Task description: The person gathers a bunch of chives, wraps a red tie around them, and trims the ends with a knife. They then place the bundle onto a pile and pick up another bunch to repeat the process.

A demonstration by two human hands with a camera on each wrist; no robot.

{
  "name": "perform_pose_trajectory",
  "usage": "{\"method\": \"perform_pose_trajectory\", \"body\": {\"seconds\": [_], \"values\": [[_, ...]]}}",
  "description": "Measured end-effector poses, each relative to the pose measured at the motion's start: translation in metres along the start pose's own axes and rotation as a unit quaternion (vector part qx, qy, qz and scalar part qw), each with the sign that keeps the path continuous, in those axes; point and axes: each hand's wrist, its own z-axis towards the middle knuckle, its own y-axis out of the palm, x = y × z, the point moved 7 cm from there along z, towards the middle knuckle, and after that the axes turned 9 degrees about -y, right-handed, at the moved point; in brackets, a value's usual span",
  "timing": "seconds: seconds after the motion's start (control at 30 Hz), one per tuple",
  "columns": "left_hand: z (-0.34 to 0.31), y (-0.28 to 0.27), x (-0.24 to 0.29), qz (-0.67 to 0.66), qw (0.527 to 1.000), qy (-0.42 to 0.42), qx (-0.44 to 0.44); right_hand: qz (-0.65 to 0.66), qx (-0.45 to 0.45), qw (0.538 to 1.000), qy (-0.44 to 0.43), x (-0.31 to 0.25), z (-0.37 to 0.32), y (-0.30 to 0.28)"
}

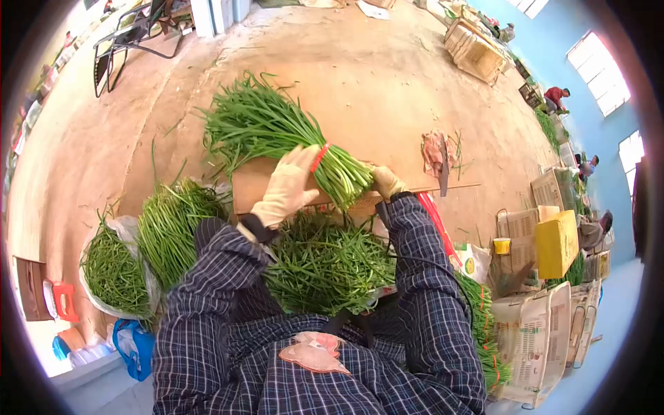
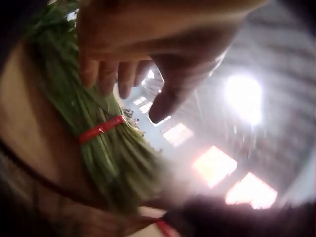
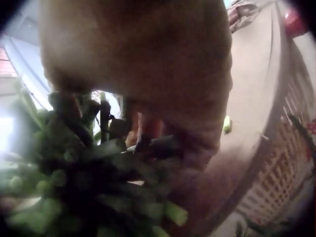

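Observed green bunch [image 1: 266, 128] at upper centre of head view, leaves toward upper left, cut ends toward centre, bound with red band [image 1: 319, 158]. Found left hand [image 1: 283, 185] beside band, over stems: fingers extended, thumb apart, not closed round anything. Located right hand [image 1: 386, 182] at cut ends, right of centre; cannot tell whether clamped or apart, fingers largely hidden. Noted loose greens [image 1: 328, 266] below, at lower centre; knife [image 1: 444, 173] at right, well apart from bunch.
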Motion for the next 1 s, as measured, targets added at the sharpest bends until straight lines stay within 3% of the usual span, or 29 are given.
{"method": "perform_pose_trajectory", "body": {"seconds": [0.03,0.07,0.17,0.23,0.3,0.4,0.43,0.5,0.53,0.6,0.7,0.77,0.83,0.87,0.9,0.93,0.97,1.0], "values": [[0.007,0.005,0.026,0.197,0.975,0.094,0.043,0.004,0.002,1.0,0.003,-0.001,-0.005,0.004],[0.018,0.022,0.034,0.298,0.946,0.13,-0.006,-0.015,0.012,1.0,0.014,-0.004,-0.011,0.006],[0.048,0.06,0.058,0.363,0.902,0.2,-0.118,-0.067,0.066,0.995,0.033,-0.005,-0.023,0.004],[0.066,0.079,0.061,0.371,0.896,0.207,-0.127,0.146,0.093,0.985,-0.021,0.011,-0.019,-0.004],[0.082,0.089,0.062,0.363,0.898,0.214,-0.124,0.203,0.099,0.973,-0.048,0.021,-0.022,-0.008],[0.096,0.099,0.054,0.347,0.905,0.209,-0.128,0.106,0.178,0.978,-0.034,0.02,-0.041,-0.018],[0.099,0.103,0.051,0.334,0.912,0.206,-0.122,0.114,0.182,0.976,-0.036,0.017,-0.045,-0.017],[0.102,0.106,0.048,0.322,0.917,0.201,-0.123,-0.028,0.185,0.981,-0.056,0.012,-0.053,-0.024],[0.102,0.108,0.047,0.323,0.916,0.206,-0.121,-0.022,0.186,0.981,-0.054,0.013,-0.057,-0.027],[0.104,0.109,0.05,0.335,0.911,0.203,-0.131,-0.044,0.288,0.944,-0.157,-0.002,-0.073,-0.05],[0.109,0.112,0.056,0.378,0.892,0.17,-0.18,-0.098,0.3,0.929,-0.195,-0.017,-0.088,-0.069],[0.109,0.115,0.054,0.396,0.883,0.186,-0.168,-0.159,0.336,0.902,-0.218,-0.029,-0.102,-0.087],[0.117,0.122,0.048,0.397,0.885,0.148,-0.191,-0.236,0.457,0.809,-0.284,-0.054,-0.127,-0.131],[0.114,0.121,0.051,0.38,0.894,0.173,-0.166,-0.23,0.493,0.786,-0.293,-0.056,-0.137,-0.163],[0.114,0.115,0.055,0.353,0.91,0.14,-0.163,-0.237,0.507,0.772,-0.301,-0.071,-0.153,-0.181],[0.115,0.116,0.055,0.359,0.912,0.124,-0.153,-0.412,0.569,0.677,-0.218,-0.084,-0.17,-0.191],[0.118,0.114,0.051,0.368,0.914,0.103,-0.14,-0.562,0.603,0.552,-0.123,-0.095,-0.178,-0.194],[0.12,0.115,0.054,0.373,0.912,0.106,-0.137,-0.606,0.609,0.494,-0.134,-0.093,-0.175,-0.208]]}}
